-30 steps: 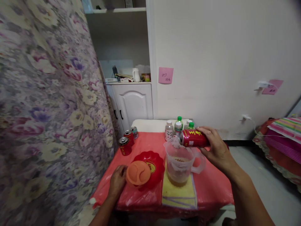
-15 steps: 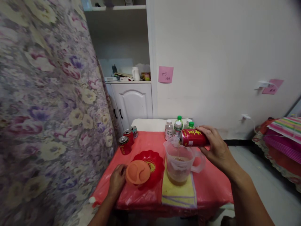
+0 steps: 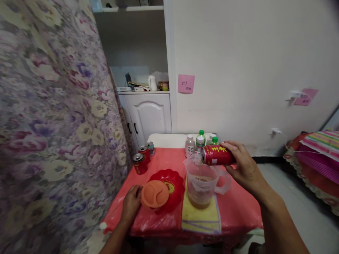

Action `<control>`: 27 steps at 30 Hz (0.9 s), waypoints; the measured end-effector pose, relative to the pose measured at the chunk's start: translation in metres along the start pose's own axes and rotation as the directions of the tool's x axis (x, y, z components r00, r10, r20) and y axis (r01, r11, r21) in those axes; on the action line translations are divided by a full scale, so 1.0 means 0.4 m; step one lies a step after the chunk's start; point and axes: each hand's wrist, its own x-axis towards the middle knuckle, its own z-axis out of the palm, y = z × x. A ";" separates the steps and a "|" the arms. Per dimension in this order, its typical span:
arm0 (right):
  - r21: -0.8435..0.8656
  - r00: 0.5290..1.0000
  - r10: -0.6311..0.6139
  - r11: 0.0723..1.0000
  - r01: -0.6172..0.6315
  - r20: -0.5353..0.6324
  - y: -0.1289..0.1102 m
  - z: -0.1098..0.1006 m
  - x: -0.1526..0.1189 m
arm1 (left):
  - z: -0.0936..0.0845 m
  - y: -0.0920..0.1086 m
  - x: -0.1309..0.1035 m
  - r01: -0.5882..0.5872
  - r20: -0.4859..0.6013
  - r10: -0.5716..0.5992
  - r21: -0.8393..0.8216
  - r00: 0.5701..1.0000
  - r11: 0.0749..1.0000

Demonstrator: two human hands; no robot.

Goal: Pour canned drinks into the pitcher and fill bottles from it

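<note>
**Q:** Currently, how is the red can [image 3: 217,155] positioned relative to the clear pitcher [image 3: 202,185]?

**A:** It is held on its side just above the pitcher's rim. Its long axis runs nearly level, left to right. The open top is pointed left, over the pitcher mouth; the base is enclosed in the right hand [image 3: 243,167], whose fingers are wrapped around the can body.

**Q:** Which hand is nearer the pitcher?

**A:** The right hand, located just right of the pitcher handle. The left hand [image 3: 131,204] is placed well to the pitcher's left, fingers curled against the edge of an orange lid [image 3: 155,193]. That lid is rested on a red plate [image 3: 173,183].

**Q:** What else is noted around the pitcher?

**A:** A yellow cloth [image 3: 201,217] is laid beneath it. Small bottles [image 3: 197,143] are grouped behind it. Two more cans [image 3: 141,160] are stood further left, beyond the plate.
</note>
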 end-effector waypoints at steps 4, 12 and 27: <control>-0.004 1.000 0.002 1.000 -0.002 0.002 -0.006 -0.004 -0.001 | 0.000 -0.002 0.001 0.002 -0.006 -0.002 -0.004 1.000 1.000; -0.013 1.000 -0.007 1.000 0.007 -0.014 -0.004 -0.008 0.001 | 0.000 -0.006 0.003 0.004 -0.013 -0.004 -0.012 1.000 1.000; -0.035 1.000 -0.002 0.999 0.001 -0.025 -0.008 -0.017 0.004 | 0.003 -0.010 0.005 -0.002 -0.006 0.002 -0.017 1.000 1.000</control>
